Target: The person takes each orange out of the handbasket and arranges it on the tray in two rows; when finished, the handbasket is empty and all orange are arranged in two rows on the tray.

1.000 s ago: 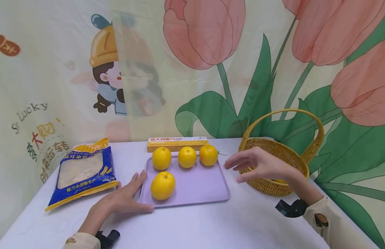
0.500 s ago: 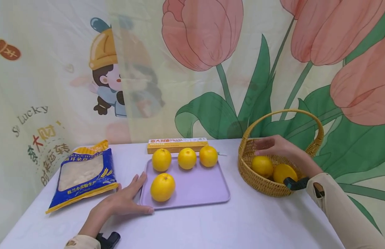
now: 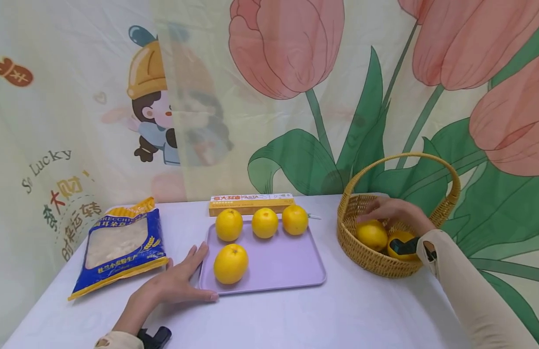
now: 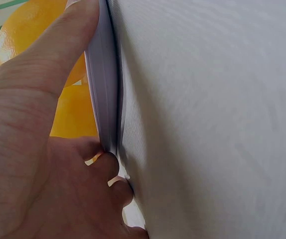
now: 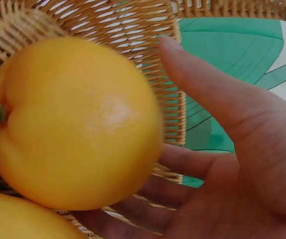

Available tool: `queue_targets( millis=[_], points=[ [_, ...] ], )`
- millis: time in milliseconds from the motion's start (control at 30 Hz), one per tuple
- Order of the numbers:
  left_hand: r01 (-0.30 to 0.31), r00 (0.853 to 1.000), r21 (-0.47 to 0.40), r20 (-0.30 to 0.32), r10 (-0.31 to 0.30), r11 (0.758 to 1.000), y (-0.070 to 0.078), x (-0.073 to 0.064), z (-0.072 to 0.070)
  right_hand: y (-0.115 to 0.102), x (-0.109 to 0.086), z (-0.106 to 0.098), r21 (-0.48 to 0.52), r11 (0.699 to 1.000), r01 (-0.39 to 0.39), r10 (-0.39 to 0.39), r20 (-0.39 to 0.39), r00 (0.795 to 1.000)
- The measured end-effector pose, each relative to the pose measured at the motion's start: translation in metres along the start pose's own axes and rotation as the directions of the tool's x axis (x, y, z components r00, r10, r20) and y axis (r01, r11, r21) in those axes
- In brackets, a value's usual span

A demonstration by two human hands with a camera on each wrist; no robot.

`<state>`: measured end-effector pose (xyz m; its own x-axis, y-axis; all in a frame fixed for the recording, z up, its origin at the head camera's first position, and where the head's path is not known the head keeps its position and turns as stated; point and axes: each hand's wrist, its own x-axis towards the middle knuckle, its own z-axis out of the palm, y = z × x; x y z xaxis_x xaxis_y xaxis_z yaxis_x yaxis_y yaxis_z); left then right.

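Note:
My left hand [image 3: 173, 285] touches the left edge and front corner of a lilac tray [image 3: 282, 266], its thumb and fingers spread. Several oranges sit on that tray, the nearest one [image 3: 231, 264] at its front left. On the right, my right hand [image 3: 398, 212] reaches into a wicker basket [image 3: 361, 261] over an orange [image 3: 372, 236]. A second orange [image 3: 402, 247] lies beside it, partly covered by the wrist camera. The right wrist view shows the fingers behind the first orange [image 5: 78, 124] and the thumb [image 5: 203, 79] apart from it.
A blue and yellow pasta bag [image 3: 118, 242] lies at the left. Behind the tray rests a yellow pasta box [image 3: 251, 203], with a small thin pale object [image 3: 314, 216] near its right end. The basket handle [image 3: 402, 157] arches above the right hand.
My right hand has moved right from beside the basket into it and has come down lower over the orange. The left hand stays at the tray.

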<state>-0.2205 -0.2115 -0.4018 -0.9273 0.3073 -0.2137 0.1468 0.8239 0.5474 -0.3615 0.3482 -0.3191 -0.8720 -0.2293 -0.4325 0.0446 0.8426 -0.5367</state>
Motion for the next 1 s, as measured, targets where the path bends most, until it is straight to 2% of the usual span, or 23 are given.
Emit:
queue_targets(
  millis=[100, 200, 400, 600, 733, 867, 1000],
  points=[
    [-0.004, 1.000, 0.005, -0.003, 0.004, 1.000, 0.001, 0.000, -0.001, 0.001, 0.000, 0.001, -0.053, 0.998, -0.034, 0.035, 0.017, 0.999],
    [-0.005, 1.000, 0.011, -0.007, 0.005, 1.000, 0.002, 0.001, -0.003, 0.001, 0.000, 0.001, -0.086, 0.996, -0.034, 0.037, 0.034, 0.999],
    [0.005, 1.000, 0.001, -0.011, -0.005, 1.000, 0.002, 0.000, -0.003, 0.002, 0.001, 0.001, -0.042, 0.999, 0.000, 0.002, 0.048, 0.999],
    [0.028, 1.000, -0.023, 0.011, -0.028, 0.999, 0.002, 0.001, 0.003, 0.007, 0.003, 0.008, 0.009, 0.999, 0.044, -0.043, -0.024, 0.999],
    [0.030, 1.000, -0.015, 0.003, -0.030, 0.999, 0.002, 0.001, 0.003, 0.011, 0.010, 0.011, 0.063, 0.994, 0.094, -0.089, -0.081, 0.993],
    [0.028, 1.000, -0.007, -0.003, -0.028, 1.000, 0.001, 0.001, 0.003, 0.014, 0.016, 0.013, 0.105, 0.981, 0.162, -0.148, -0.128, 0.981],
    [0.024, 1.000, -0.005, -0.010, -0.024, 1.000, 0.000, 0.000, 0.003, 0.014, 0.016, 0.016, 0.132, 0.967, 0.219, -0.191, -0.198, 0.961]
  ],
)
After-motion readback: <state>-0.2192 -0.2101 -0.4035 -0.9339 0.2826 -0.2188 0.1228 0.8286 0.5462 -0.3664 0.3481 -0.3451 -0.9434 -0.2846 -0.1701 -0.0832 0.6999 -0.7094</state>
